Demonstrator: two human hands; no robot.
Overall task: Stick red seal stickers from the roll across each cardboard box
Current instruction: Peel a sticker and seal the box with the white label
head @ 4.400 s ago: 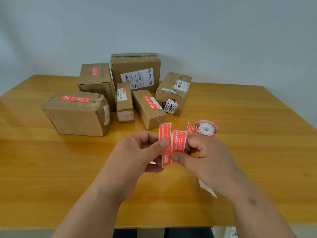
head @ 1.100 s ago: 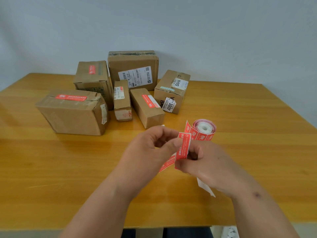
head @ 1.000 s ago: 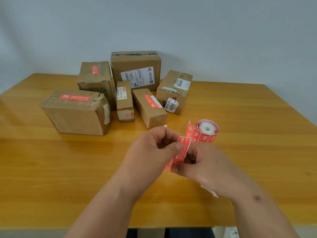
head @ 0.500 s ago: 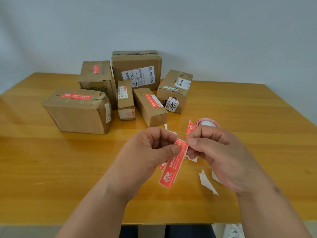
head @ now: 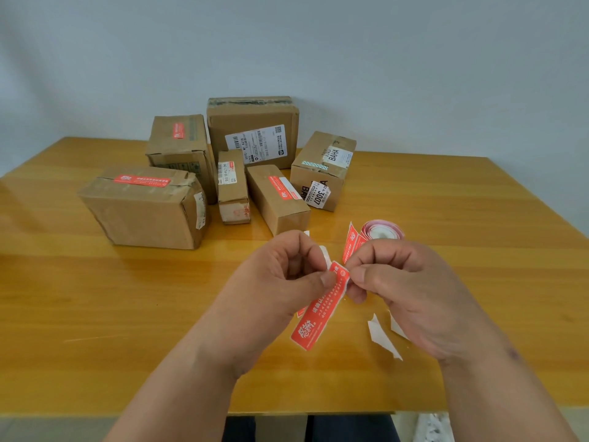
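Note:
A long red seal sticker [head: 315,317] hangs down over the table, pinched at its top end by both my left hand [head: 283,275] and my right hand [head: 401,288]. The sticker roll [head: 381,231] lies on the table just behind my right hand, a loose red strip [head: 350,240] standing up from it. Several cardboard boxes stand at the back left: a wide box [head: 143,208] with a red seal on top, a tall box [head: 178,148] with a seal, a large labelled box [head: 251,132], a slim box [head: 232,186], a long box [head: 277,199] with a seal, and a "BAHA" box [head: 322,170].
White backing scraps [head: 381,339] lie on the wooden table [head: 95,314] under my right hand. The table's front edge runs close to my body, and a grey wall stands behind the boxes.
The sticker has come free of the roll's strip and now hangs straight down between my hands. My right hand has shifted up to pinch its top end beside my left thumb.

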